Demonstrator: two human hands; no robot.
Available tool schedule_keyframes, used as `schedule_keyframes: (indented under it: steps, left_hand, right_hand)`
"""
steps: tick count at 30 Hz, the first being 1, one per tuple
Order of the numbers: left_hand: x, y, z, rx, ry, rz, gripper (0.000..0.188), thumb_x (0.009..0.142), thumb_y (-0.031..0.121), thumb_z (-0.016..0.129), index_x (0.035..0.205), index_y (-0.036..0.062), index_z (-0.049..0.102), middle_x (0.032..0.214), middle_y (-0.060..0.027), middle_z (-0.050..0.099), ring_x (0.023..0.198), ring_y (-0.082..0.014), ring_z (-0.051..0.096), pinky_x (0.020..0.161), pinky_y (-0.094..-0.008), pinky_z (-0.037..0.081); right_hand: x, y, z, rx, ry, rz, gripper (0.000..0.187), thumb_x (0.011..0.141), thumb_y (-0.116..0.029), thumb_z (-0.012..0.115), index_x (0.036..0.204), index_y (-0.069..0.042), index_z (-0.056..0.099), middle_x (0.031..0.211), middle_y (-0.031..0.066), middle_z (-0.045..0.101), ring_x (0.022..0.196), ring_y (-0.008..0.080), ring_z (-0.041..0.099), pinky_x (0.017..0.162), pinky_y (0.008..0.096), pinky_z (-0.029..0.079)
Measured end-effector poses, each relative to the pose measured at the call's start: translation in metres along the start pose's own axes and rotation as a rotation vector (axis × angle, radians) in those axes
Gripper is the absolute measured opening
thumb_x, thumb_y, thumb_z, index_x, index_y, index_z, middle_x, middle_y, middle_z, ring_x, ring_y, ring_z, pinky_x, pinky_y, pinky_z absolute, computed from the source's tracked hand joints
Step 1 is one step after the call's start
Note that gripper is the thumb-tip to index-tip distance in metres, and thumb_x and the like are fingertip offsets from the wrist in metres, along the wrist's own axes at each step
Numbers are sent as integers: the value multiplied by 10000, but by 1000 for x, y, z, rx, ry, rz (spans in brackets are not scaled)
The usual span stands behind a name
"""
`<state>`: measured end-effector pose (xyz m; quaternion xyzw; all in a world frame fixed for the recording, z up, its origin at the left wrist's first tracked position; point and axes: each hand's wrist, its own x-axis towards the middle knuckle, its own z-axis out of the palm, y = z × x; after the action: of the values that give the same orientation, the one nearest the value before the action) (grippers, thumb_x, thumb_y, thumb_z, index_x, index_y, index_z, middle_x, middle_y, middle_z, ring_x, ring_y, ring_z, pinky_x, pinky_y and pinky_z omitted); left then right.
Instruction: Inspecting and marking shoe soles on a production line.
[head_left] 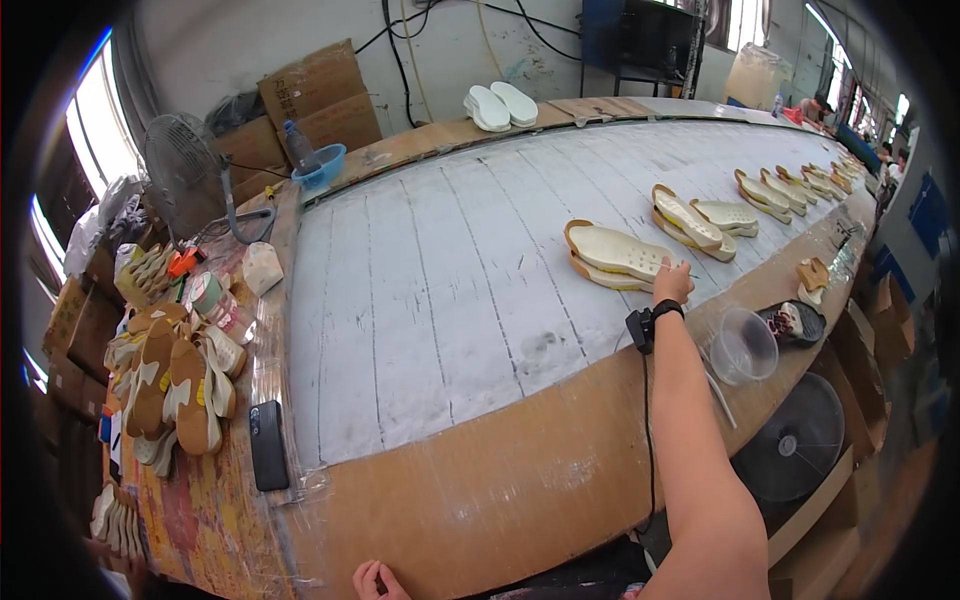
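Note:
My right hand [673,283] reaches over the white, lined table surface [430,310], its fingers closed on the near end of a cream shoe sole [617,250] with a tan rim. That sole rests on another, tan-edged sole [612,279]. Behind it a row of more soles [692,216] runs back along the right side. A black device and band circle my right wrist, with a cable hanging down. At the lower edge, my left hand [378,580] shows only partly, fingers curled together by the brown table border [480,490]; what they may hold is hidden.
A clear plastic tub [743,346] and a dark tray [793,324] stand on the right border. On the left lie a phone [267,445], piled soles [180,380] and a fan [185,165]. White soles [500,106] and a blue basin [320,168] line the back. A person [815,110] is far off.

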<state>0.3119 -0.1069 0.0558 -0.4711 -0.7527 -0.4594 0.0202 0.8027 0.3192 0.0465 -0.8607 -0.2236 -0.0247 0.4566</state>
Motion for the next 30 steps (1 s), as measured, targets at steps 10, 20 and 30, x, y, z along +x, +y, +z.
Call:
schedule_keyframes:
  steps: [10, 20, 30]
  left_hand:
    - [1, 3, 4, 64, -11, -6, 92, 770, 21, 603, 842, -35, 603, 889, -164, 597, 834, -292, 559, 764, -349, 443]
    - [-14, -25, -1, 83, 12, -15, 66, 758, -6, 596, 818, -29, 612, 906, -99, 570, 806, -155, 540, 664, -233, 432]
    - [58, 76, 11, -849, -386, -175, 553, 859, 56, 479, 1341, -24, 222, 1265, -125, 411, 1188, -213, 389, 976, -308, 310]
  right_hand:
    - [37, 22, 31, 168, -8, 125, 365, 731, -314, 531, 1002, -72, 557, 1031, 163, 570, 1036, 302, 481, 823, 464, 389]
    - [-106, -47, 6, 723, -1182, 503, 452, 766, -126, 572, 1173, -55, 390, 1116, 160, 451, 1027, 312, 446, 755, 500, 408]
    - [-288, -47, -170, 959, -2084, 849, 427, 868, -173, 459, 1266, -62, 352, 1235, 127, 426, 1071, 309, 480, 818, 483, 440]
